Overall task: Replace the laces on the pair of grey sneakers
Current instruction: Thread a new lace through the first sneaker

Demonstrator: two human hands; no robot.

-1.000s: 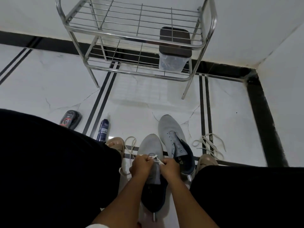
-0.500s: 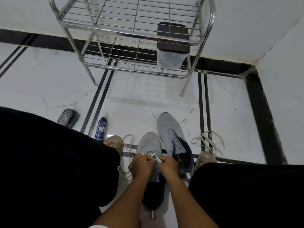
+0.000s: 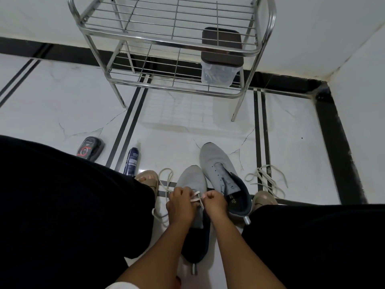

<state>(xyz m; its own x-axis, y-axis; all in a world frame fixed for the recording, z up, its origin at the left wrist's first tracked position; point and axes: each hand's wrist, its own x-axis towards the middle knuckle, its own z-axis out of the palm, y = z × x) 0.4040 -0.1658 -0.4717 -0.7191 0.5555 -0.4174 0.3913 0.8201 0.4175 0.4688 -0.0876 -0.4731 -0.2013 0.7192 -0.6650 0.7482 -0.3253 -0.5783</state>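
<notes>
— Any change at the near sneaker (image 3: 192,180)?

— Slight. Both hands have drawn closer over its lowest eyelets; lacing has barely begun.

— Grip?

— Left hand (image 3: 180,202) and right hand (image 3: 214,202) each pinch the lace (image 3: 196,196), which crosses between them.

— The rest?

— Second sneaker (image 3: 218,165) unlaced at one o'clock; a loose lace (image 3: 265,178) lies at three.

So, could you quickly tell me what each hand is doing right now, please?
Left hand: closed, pinching the white lace over the near grey sneaker.
Right hand: closed, pinching the same lace.
</notes>
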